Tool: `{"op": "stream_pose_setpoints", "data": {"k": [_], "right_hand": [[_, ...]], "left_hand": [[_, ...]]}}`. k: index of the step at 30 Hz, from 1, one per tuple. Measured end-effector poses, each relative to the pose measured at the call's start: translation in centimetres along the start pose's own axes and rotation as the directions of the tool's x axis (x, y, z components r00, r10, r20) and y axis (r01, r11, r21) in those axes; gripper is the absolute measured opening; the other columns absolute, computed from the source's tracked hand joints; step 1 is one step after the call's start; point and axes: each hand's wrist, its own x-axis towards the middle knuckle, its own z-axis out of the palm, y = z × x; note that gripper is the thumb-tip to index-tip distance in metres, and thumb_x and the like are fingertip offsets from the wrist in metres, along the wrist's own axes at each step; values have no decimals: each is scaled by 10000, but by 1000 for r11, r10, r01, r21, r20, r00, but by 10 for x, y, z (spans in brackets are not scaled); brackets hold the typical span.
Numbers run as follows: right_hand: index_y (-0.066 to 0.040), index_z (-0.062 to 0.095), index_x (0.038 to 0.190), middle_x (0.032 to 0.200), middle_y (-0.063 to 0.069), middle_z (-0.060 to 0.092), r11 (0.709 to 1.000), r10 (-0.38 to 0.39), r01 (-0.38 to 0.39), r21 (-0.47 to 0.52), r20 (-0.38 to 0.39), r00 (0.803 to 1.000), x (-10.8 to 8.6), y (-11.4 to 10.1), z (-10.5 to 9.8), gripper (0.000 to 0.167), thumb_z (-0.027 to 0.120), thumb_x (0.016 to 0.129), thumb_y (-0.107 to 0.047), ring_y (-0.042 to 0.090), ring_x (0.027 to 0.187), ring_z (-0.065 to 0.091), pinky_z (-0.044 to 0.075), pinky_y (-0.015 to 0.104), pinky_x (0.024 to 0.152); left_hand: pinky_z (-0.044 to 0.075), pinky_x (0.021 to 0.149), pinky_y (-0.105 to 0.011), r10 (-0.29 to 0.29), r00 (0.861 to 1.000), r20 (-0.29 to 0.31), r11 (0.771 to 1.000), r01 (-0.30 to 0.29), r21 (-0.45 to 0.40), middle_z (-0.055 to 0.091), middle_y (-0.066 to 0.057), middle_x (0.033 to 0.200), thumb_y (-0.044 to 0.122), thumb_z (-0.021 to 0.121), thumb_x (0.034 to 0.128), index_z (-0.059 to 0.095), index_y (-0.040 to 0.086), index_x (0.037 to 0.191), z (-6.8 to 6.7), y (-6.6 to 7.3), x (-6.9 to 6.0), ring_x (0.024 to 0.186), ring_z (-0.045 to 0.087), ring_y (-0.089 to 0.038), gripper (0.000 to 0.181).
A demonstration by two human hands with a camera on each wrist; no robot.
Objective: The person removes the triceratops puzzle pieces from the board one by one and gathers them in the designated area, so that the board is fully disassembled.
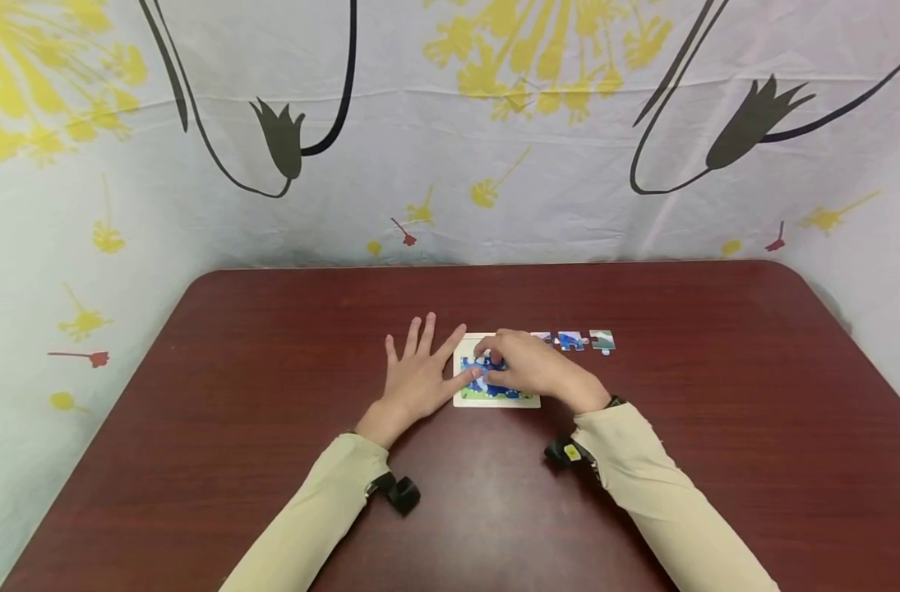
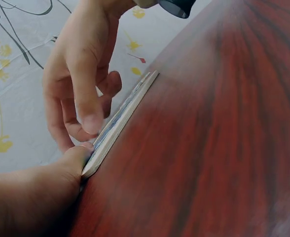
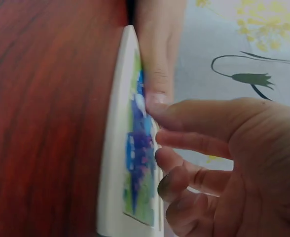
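A small jigsaw puzzle in a cream frame [image 1: 496, 404] lies on the table, its picture a blue cartoon figure on green. My left hand [image 1: 413, 382] is spread flat at the frame's left side, its thumb [image 2: 76, 157] resting on the near left edge. Over the picture, my right hand [image 1: 538, 366] bends its fingers loosely; thumb and fingers [image 3: 170, 159] stand apart with no piece visible between them. Whether these fingertips touch the picture is hard to tell. The hand hides the upper right of the puzzle.
Loose jigsaw pieces lie in a row right of the frame: a blue piece [image 1: 571, 340], a green and white piece [image 1: 602, 340], and one partly covered piece [image 1: 543, 337]. They lie on a dark red wooden table [image 1: 272, 353]. A patterned cloth [image 1: 390, 164] hangs behind it.
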Motion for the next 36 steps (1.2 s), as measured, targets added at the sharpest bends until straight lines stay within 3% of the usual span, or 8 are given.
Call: {"op": "stream_pose_setpoints", "data": {"k": [5,10,17,26,32,36], "right_hand": [[-52,639,1118,868,48,605,1000,21,-21,22,-11,1000,1,2,5,320,716,817,-128,152,732,550,475,319,671],[-59,636,1109,809,11,585,997,18,-16,78,-23,1000,0,5,6,304,714,819,-112,121,665,511,445,291,624],[-71,623,1104,756,-17,544,996,16,-14,83,-17,1000,1,6,7,292,707,828,-112,111,630,475,416,284,602],[-77,613,1100,763,-7,546,998,34,-34,52,-3,999,3,4,8,291,709,829,-117,127,645,491,427,296,620],[-89,613,1072,907,55,565,999,39,-38,14,-31,999,1,0,8,292,731,808,-132,188,806,553,467,356,705],[-108,595,1034,921,52,570,999,40,-40,16,-60,997,1,-2,7,285,746,792,-123,188,797,558,467,347,697]], "left_hand": [[-14,1024,-635,14,999,-37,1000,-15,-28,12,-104,1552,733,326,844,149,355,1490,2,-1,-1,1404,-44,-301,769],[-30,1005,-657,93,993,-77,992,-100,-79,52,-66,1555,706,357,858,190,296,1495,2,-7,-4,1412,-5,-228,776],[-56,990,-668,174,984,-40,976,-177,-127,150,-20,1540,647,432,872,254,248,1486,-3,-15,-7,1405,83,-154,753],[-79,990,-659,157,987,21,975,-152,-161,125,-14,1545,636,483,853,234,254,1490,-9,-15,-6,1408,63,-160,784],[-94,992,-650,140,989,40,976,-131,-173,119,-3,1546,643,498,841,234,268,1488,-10,-14,-6,1408,55,-154,794],[-98,992,-648,138,990,41,976,-128,-177,117,3,1546,654,494,836,239,274,1487,-11,-13,-5,1408,50,-147,796]]}}
